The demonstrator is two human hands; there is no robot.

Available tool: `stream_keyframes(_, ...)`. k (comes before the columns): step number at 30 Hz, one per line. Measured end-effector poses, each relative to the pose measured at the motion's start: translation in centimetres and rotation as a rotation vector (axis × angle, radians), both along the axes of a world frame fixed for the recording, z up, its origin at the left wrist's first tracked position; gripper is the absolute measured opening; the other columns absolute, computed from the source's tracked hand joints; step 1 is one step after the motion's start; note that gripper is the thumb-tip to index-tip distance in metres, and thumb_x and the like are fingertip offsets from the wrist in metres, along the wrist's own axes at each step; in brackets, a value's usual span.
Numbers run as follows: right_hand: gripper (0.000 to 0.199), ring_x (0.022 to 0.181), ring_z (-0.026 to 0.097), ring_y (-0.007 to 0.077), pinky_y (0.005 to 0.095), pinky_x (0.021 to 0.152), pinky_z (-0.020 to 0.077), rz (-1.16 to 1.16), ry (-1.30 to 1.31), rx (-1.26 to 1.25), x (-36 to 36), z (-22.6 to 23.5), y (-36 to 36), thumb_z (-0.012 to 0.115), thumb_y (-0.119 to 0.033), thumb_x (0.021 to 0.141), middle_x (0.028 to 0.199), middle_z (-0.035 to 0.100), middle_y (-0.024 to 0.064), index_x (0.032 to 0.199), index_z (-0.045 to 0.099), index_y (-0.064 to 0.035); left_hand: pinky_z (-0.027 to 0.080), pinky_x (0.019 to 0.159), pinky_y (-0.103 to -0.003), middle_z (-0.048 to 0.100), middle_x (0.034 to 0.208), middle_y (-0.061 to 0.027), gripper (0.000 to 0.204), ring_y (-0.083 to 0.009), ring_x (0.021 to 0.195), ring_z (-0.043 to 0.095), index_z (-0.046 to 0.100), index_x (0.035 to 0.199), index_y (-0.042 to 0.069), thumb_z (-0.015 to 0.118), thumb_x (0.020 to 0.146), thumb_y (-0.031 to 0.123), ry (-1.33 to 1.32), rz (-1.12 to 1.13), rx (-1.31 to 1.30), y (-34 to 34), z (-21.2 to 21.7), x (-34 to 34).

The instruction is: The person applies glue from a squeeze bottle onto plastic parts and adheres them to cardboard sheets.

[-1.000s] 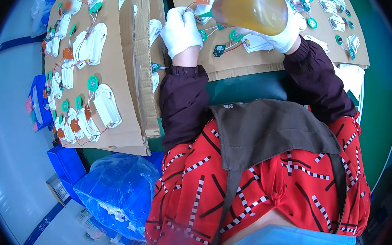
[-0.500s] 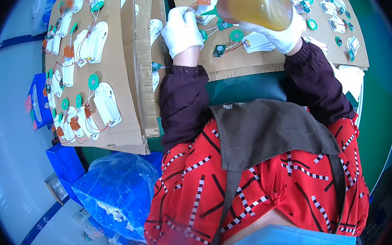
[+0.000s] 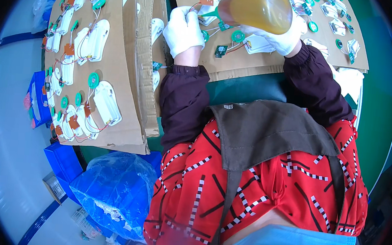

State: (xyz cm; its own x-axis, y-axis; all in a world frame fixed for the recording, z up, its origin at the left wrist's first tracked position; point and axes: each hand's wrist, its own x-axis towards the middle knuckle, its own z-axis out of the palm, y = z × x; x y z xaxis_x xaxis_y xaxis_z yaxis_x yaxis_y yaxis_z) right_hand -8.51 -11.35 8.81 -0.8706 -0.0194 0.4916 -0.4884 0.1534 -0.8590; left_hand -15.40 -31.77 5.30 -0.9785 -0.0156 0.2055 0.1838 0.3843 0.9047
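- Green bench [image 3: 381, 114] fills the upper half of the frame, laid over with brown cardboard sheets: one large sheet [image 3: 112, 129] at upper left, one folded strip [image 3: 142, 49] beside it, and one wide sheet [image 3: 237, 66] at top centre, three in all.
- On the left sheet lie white plastic battery holders [image 3: 107, 102] wired to round green discs [image 3: 93, 80] and small orange tabs [image 3: 69, 49]; too many overlap for a sure count, but more than ten holders show.
- More of the same small wired parts are scattered over the top-centre sheet, toward the upper right.
- Left hand [image 3: 183, 29], in a white glove, rests flat on the top-centre sheet, fingers curled down onto a wired part by an orange tab; whether the grip pinches it I cannot tell.
- Right hand [image 3: 283, 35], also white-gloved, has its grip wrapped around one amber translucent squeeze bottle [image 3: 260, 10], held tipped on its side at top centre, its green nozzle [image 3: 210, 14] pointing left toward the left hand's fingers.
- Dark sleeves, a red patterned garment and a brown apron fill the lower centre.
- At lower left sit one crumpled blue plastic bag [image 3: 112, 189] and blue bins [image 3: 62, 160].
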Motion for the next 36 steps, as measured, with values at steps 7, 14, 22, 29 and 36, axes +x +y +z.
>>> stream_keyframes(7,0.054,0.108,0.055,0.016,0.0319,0.089,0.0477,0.008,-0.049,0.003,1.3,-0.5,0.1,0.076,-0.018,0.079,0.118,0.058,0.0082,0.125,0.05,-0.0051,0.051,0.07,-0.035,0.067,0.082,-0.0166,0.016,-0.0275,0.074,0.066,0.067,0.094,0.002,0.058,0.085,0.012,0.034,-0.003,0.025,-0.5,-1.2,-0.4)
stream_keyframes(14,0.044,0.095,0.059,0.0139,0.0291,0.079,0.0493,-0.034,-0.089,-0.037,2.0,-0.1,0.5,0.076,-0.019,0.08,0.107,0.063,0.006,0.116,0.057,-0.0047,0.049,0.069,-0.032,0.065,0.096,-0.0149,0.022,-0.0225,0.076,0.063,0.067,0.099,0.0,0.058,0.082,0.01,0.219,-0.031,-0.211,-1.0,-1.4,-1.2)
stream_keyframes(22,0.065,0.129,0.043,0.0258,0.0434,0.105,0.0398,-0.089,0.02,-0.774,6.6,0.6,8.8,0.068,-0.04,0.085,0.137,0.046,0.0115,0.135,0.042,-0.0071,0.053,0.077,-0.032,0.058,0.115,-0.0226,0.044,-0.0258,0.092,0.064,0.052,0.127,-0.002,0.053,0.084,0.007,0.135,0.076,-0.31,-2.6,0.4,-1.0)
stream_keyframes(29,0.069,0.114,0.055,0.0256,0.0425,0.095,0.0511,-0.176,0.038,-1.044,9.9,1.5,14.2,0.076,-0.038,0.077,0.126,0.053,0.0123,0.13,0.044,-0.0058,0.047,0.089,-0.038,0.065,0.103,-0.0151,0.025,-0.0309,0.099,0.062,0.07,0.102,0.011,0.057,0.081,0.018,0.304,0.043,-0.658,1.9,8.9,-2.9)
stream_keyframes(36,0.053,0.12,0.05,0.0238,0.0359,0.091,0.0474,-0.295,0.042,-0.97,11.7,5.3,11.6,0.063,-0.037,0.089,0.13,0.052,0.01,0.13,0.046,-0.0078,0.049,0.084,-0.038,0.069,0.095,-0.0117,0.044,-0.0303,0.093,0.065,0.072,0.097,0.014,0.06,0.081,0.054,0.08,-0.296,-1.235,7.6,7.6,-13.2)
